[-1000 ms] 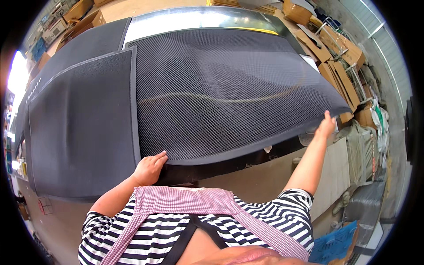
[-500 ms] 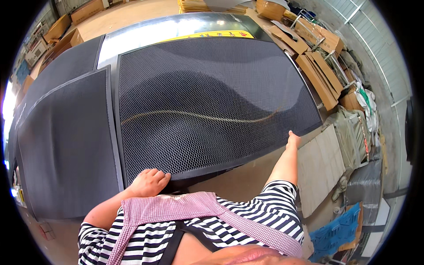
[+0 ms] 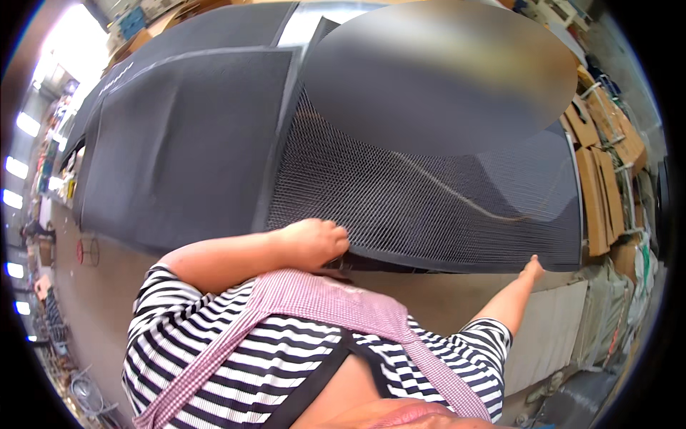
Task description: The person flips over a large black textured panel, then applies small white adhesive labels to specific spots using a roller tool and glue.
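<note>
A large black honeycomb-textured mat [image 3: 371,207] lies on the table, with a thin pale wavy line across its surface. My left hand [image 3: 314,243] has its fingers curled over the near edge, close to the mat's left corner. Toward the right corner, my right hand [image 3: 532,269] grips the same edge, thumb on top and its other fingers hidden underneath. A smooth black mat [image 3: 186,143] with a stitched-looking border lies just left of the textured one. A blurred oval covers much of the textured mat's far part.
Another dark sheet [image 3: 214,28] extends behind the smooth mat. Flattened cardboard [image 3: 597,200] leans along the right side, with a pale board [image 3: 547,332] on the floor nearer me. A red wire-like stand [image 3: 87,252] is at left.
My view has turned left, so the mats appear farther right and more floor shows at left. Both hands stay on the textured mat's near edge.
</note>
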